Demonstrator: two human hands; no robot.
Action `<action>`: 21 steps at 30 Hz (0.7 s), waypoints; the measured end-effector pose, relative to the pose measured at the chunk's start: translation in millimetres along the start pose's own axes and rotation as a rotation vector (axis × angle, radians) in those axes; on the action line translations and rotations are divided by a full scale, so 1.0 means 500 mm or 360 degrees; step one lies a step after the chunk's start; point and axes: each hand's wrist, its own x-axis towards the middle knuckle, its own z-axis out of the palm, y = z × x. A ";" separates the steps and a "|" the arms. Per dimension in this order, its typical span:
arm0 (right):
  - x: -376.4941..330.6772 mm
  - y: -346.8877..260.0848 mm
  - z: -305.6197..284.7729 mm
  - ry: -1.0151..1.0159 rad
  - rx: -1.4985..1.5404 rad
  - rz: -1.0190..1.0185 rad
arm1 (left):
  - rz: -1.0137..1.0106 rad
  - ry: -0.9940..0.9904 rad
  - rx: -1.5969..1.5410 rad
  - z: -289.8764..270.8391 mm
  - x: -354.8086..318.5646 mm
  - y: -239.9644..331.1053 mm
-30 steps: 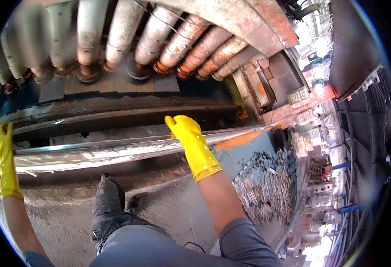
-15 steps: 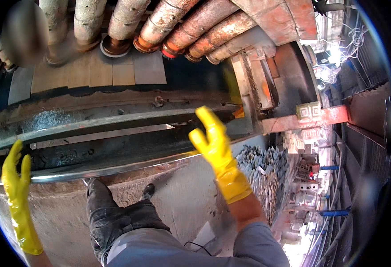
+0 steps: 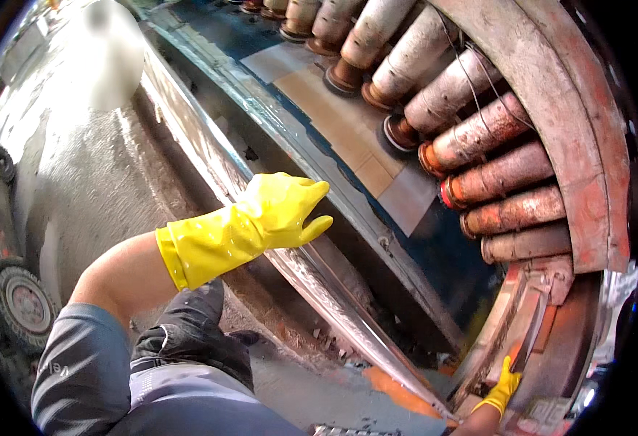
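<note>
My left hand point(image 3: 279, 212), in a yellow rubber glove, reaches in from the lower left. Its fingers are loosely bent and point right. It hovers just above a long shiny metal strip point(image 3: 333, 301), which runs from the upper left down to the lower right. I see nothing held in it. My right hand point(image 3: 504, 385), also yellow-gloved, shows small at the bottom right edge. Its fingers reach up against a dark bar point(image 3: 528, 340) on the rusty curved machine frame point(image 3: 577, 145). Its grip is too small to make out.
A fan of rusty cylinders point(image 3: 479, 131) sits inside the frame, above flat beige and grey panels point(image 3: 362, 138). My knee in dark trousers point(image 3: 188, 341) is below the left arm. A wheel point(image 3: 21, 305) stands at the far left on wet concrete point(image 3: 94, 167). An orange patch point(image 3: 399, 389) lies by the strip's lower end.
The view has swung left and tilted, so the strip now runs diagonally. My left hand has moved to the middle over the strip; my right hand has dropped to the bottom right at the frame.
</note>
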 end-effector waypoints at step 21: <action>-0.732 -0.539 -0.087 -0.0016 0.1341 -0.1129 | 0.0360 0.0228 -0.0256 -0.014 -0.133 -0.040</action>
